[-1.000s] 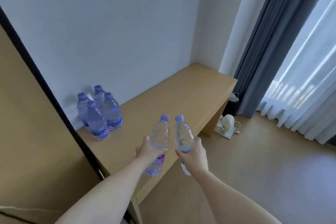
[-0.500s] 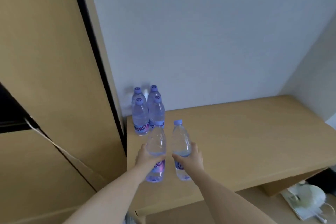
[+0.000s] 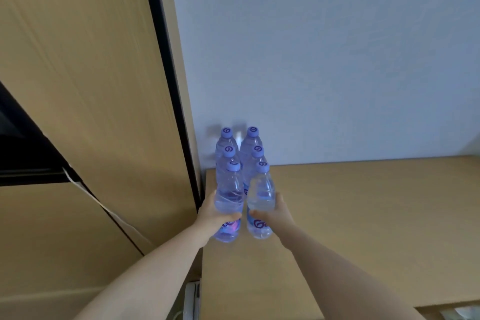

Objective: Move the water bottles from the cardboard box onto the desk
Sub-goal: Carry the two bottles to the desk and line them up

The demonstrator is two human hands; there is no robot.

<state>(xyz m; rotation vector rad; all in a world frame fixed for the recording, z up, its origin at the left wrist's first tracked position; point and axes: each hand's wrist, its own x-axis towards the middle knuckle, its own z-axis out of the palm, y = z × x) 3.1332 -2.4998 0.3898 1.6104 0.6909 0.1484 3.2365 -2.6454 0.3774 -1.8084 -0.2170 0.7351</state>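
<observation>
Left hand [image 3: 213,215] grips the left water bottle [image 3: 230,197] round its middle, right hand [image 3: 279,212] grips the right water bottle [image 3: 260,197] the same way; both upright, side by side, bases at or just above the wooden desk [image 3: 363,215], contact unclear. Right behind them, four more capped bottles [image 3: 240,148] stand in two rows at the desk's back-left corner against the white wall [image 3: 324,47], next to the wooden cabinet panel [image 3: 85,60]. Cardboard box not in view.
</observation>
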